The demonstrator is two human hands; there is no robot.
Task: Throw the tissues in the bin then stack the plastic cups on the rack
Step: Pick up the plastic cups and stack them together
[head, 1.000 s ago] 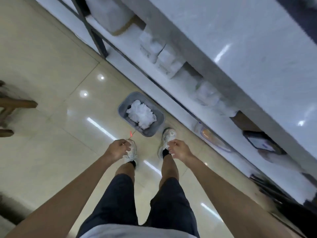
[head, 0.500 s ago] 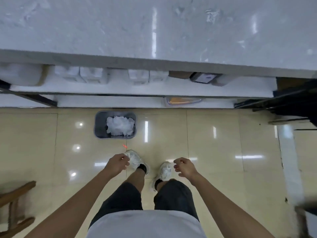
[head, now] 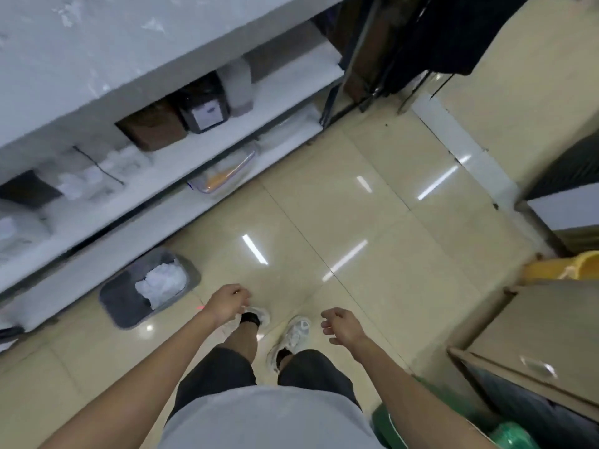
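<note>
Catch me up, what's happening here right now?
A person stands on a tiled floor beside a shelving unit, looking down. Both the left hand and the right hand hang loosely curled and hold nothing. The grey bin on the floor to their left already has white tissues in it. No plastic cups are clearly visible in this blurred view.

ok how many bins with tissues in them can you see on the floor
1. The grey bin stands on the floor by the lowest shelf, ahead-left of the left hand, with white tissues inside. Others may be out of view.
</note>
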